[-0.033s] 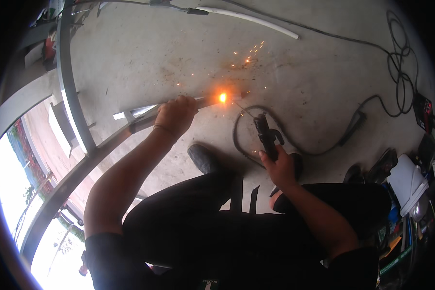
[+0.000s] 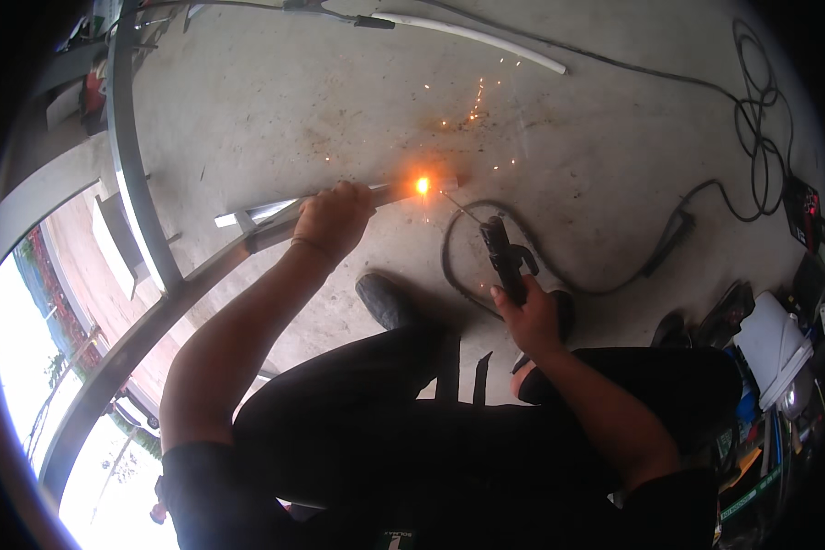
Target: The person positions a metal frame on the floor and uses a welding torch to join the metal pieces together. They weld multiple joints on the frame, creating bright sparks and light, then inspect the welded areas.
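My left hand (image 2: 333,220) is closed around a grey metal bar (image 2: 266,229) that runs from the lower left up toward the middle. My right hand (image 2: 528,319) grips a black electrode holder (image 2: 502,255). Its thin welding rod (image 2: 458,208) points up and left to the bar's end, where a bright orange arc (image 2: 422,185) glows. Sparks scatter over the concrete beyond it. I crouch over the work, with my dark trousers and one shoe (image 2: 387,302) below my hands.
A grey metal frame (image 2: 130,156) curves along the left. A black cable (image 2: 614,286) loops from the holder toward coiled leads (image 2: 759,110) and a dark machine (image 2: 805,211) at right. A white pipe (image 2: 486,37) lies at the top. Boxes and tools (image 2: 772,353) crowd the right edge.
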Demonstrator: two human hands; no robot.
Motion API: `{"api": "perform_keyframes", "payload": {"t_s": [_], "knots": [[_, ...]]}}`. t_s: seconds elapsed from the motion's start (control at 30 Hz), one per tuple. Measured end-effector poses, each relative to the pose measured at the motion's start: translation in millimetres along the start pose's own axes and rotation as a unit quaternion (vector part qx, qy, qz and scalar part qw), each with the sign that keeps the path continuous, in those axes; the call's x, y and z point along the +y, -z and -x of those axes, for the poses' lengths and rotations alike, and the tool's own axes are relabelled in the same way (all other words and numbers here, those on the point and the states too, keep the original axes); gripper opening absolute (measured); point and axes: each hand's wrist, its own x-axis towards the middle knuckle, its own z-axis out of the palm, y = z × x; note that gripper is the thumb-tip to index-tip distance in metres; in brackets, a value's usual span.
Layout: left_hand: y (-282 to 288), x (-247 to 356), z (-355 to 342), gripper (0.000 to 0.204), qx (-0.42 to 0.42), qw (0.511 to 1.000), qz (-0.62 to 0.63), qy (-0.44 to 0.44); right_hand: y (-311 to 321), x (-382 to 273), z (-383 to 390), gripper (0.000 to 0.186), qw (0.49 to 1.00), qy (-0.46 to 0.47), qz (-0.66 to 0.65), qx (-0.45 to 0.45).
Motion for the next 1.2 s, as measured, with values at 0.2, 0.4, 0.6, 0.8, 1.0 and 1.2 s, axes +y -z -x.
{"api": "perform_keyframes", "payload": {"t_s": [0.2,0.4,0.6,0.8,1.0,1.2], "knots": [[1,1,0,0.041,-0.004,1.000,0.012,0.000,-5,8,0,0.031,0.999,0.034,0.002,0.020],[3,0,0,0.041,-0.004,1.000,0.007,-0.002,-4,0,1,0.030,0.999,0.013,0.036,0.009],[1,-1,0,0.041,-0.001,1.000,0.000,-0.002,-7,7,-1,0.028,0.997,0.051,0.048,0.016],[-1,-3,0,0.037,-0.010,0.999,0.031,-0.004,-8,-1,-1,0.032,1.000,0.016,-0.011,0.017],[-24,-9,-3,0.032,0.191,0.973,0.108,-0.070,-11,16,-3,0.028,0.994,0.084,-0.029,0.060],[0,-1,2,0.042,0.012,1.000,-0.021,-0.004,-12,12,-5,0.028,0.993,0.077,-0.060,0.068]]}}
